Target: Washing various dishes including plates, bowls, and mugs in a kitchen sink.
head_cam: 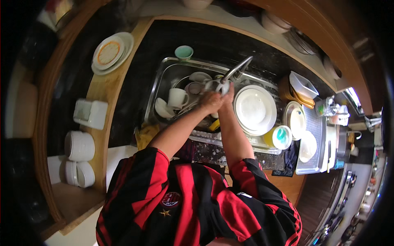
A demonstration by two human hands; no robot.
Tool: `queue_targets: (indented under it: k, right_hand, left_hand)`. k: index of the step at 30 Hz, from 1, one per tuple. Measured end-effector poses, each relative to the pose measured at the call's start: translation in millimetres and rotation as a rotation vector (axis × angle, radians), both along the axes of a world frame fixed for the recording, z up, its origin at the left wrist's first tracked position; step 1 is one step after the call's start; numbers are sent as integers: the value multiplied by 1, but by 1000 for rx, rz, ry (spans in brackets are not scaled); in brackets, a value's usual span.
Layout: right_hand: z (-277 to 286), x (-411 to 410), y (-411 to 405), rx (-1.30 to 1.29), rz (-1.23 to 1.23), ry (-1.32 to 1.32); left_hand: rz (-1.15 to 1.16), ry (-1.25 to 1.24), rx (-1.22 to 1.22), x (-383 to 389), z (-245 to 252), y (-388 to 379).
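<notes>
Both of my hands are together under the metal faucet (pixel 237 69), over the sink (pixel 160 80). My left hand (pixel 210 102) and my right hand (pixel 227 94) hold a small white dish (pixel 224 87) between them; blur hides its exact shape. Left of the hands, a white mug (pixel 177 98) lies tilted among bowls and plates in the basin. A white bowl (pixel 163 108) leans at the basin's left side. Close to my right forearm, a stack of white plates (pixel 255 107) rests on the drainboard, with suds on the top plate.
A yellow tub (pixel 271 137) with turquoise contents stands at the drainboard's front. A green cup (pixel 184 52) sits on the sink's back rim. Farther right, more plates (pixel 295 118) stand near a metal tray (pixel 317 129). Stacked plates (pixel 112 53) occupy the wooden shelf (pixel 118 89) at left.
</notes>
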State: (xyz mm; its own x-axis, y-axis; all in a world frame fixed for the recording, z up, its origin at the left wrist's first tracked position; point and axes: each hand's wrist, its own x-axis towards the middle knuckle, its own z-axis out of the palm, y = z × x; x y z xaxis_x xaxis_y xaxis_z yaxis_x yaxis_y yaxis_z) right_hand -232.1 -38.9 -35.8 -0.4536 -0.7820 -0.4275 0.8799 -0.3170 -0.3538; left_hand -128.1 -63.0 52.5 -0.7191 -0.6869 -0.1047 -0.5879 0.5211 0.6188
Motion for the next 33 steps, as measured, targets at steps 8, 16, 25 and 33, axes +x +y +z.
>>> queue_targets:
  k: [8, 16, 25, 33]
  right_hand:
    - [35, 25, 18, -125, 116, -6]
    - [77, 23, 28, 325, 444, 561]
    - [77, 34, 52, 338, 25, 352]
    - [174, -9, 93, 708, 303, 1697]
  left_hand:
    - [-28, 324, 206, 12, 34, -11]
    - [642, 1083, 1190, 38, -8, -37]
    - [524, 903, 1082, 0, -34, -39]
    - [477, 816, 1457, -1, -64, -10]
